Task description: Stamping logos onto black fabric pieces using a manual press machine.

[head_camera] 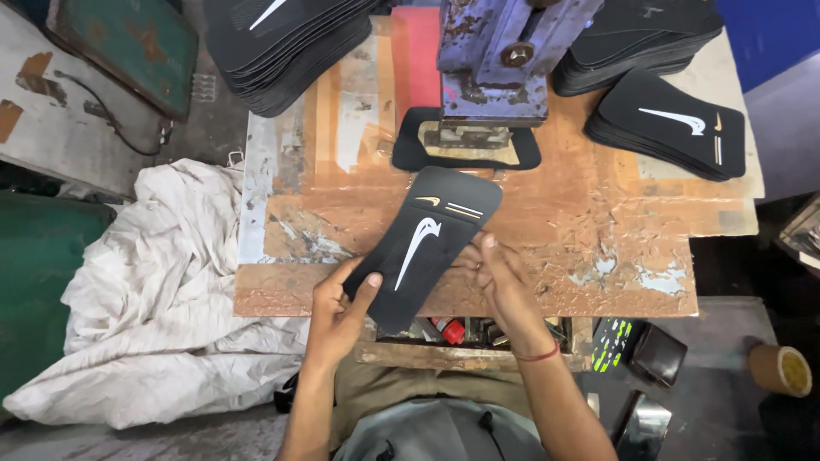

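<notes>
At the centre of the frame, a black sole piece [424, 243] with a white curved mark is held tilted over the worn tabletop [598, 230]. The left hand [339, 309] pinches its lower end — thumb on top — while the right hand [504, 277] grips its right edge. A blue press [500, 55] stands above, flanked by stacks of black pieces [290, 51].

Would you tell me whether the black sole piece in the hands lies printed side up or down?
Printed side up: the black sole piece shows its white and gold marks.
</notes>
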